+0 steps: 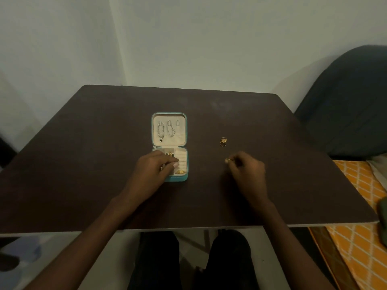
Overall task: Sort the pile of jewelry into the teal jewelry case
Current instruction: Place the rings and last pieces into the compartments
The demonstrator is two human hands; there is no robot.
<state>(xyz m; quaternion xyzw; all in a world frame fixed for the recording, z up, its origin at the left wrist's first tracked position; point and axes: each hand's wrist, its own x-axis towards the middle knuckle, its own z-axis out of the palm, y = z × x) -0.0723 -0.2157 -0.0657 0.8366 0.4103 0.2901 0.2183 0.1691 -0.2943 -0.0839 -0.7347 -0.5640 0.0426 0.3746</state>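
The teal jewelry case lies open on the dark table, left of centre, its lid flat on the far side with two silver chains hung inside. The left hand rests over the near-left part of the tray with its fingers curled; something small and pale shows under the fingertips, but whether they pinch it or only steady the case cannot be told. A few gold pieces sit in the near-right compartment. To the right, well apart from the case, the right hand pinches a small gold ring between thumb and fingertip, held just above the table. Another gold ring lies loose on the table, just beyond that hand.

The pile looks nearly cleared, so this step is likely carrying the pinched ring to the ring rolls on the right side of the tray. To do it well, keep the pinch firm, bring the ring over low, press it upright into a slot, and keep the left hand holding the case down without covering the slots
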